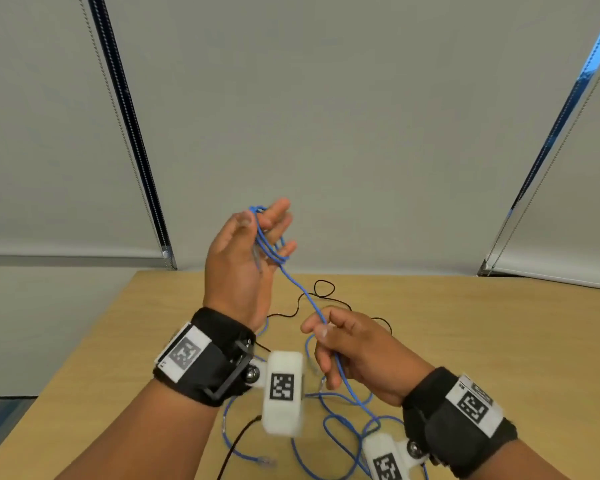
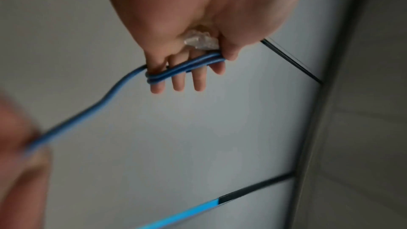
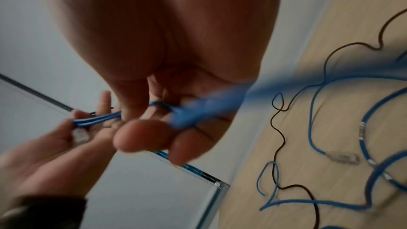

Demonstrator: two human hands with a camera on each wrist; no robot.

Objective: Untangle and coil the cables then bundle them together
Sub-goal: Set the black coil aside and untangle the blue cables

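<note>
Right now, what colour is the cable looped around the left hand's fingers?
Blue. The cable shows best in the left wrist view.

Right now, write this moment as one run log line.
step: coiling blue Ethernet cable | left hand: loops wound around fingers | right hand: pinches same cable | black cable: loose on table

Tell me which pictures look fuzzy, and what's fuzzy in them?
Head view: sharp and evenly lit, with the thin blue network cable crisp between the hands. Left wrist view: the right hand is a soft blur at lower left. Right wrist view: dim, with the cable smeared where it passes the right hand's fingers.
</note>
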